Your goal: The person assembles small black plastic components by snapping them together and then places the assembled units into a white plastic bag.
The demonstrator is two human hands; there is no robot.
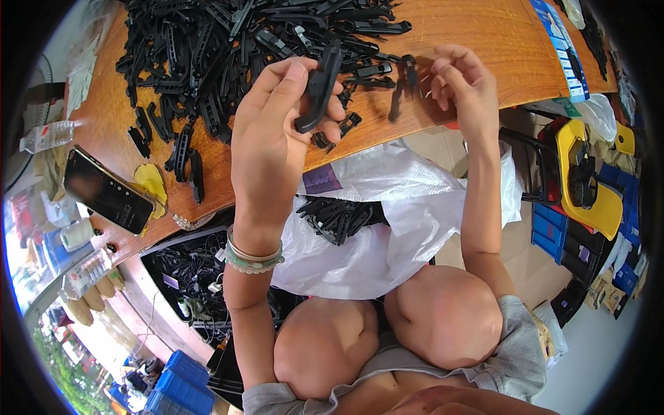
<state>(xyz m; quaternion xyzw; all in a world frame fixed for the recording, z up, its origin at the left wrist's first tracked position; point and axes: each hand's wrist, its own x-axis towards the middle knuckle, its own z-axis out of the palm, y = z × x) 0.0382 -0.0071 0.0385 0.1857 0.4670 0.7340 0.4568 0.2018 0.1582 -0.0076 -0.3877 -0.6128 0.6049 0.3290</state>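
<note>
In my left hand (280, 104), thumb and fingers are closed around a curved, glossy black plastic part (324, 86), held upright above the table's near edge. My right hand (465, 86) is raised to the right of it, fingers loosely curled and apart. Just left of those fingertips is a smaller black piece (408, 72), blurred by motion, with a gap between it and the fingers. Beyond both hands, a large heap of similar black parts (200, 52) covers the wooden table (449, 24). A few lie loose at its near edge.
A white woven sack (415, 228) lies open over my lap, with black parts (339, 218) inside. Left on the table are a phone (107, 190), a yellow item (150, 183) and a plastic bottle (48, 137). A dark bin (194, 277) stands below; a yellow chair (588, 180) is at right.
</note>
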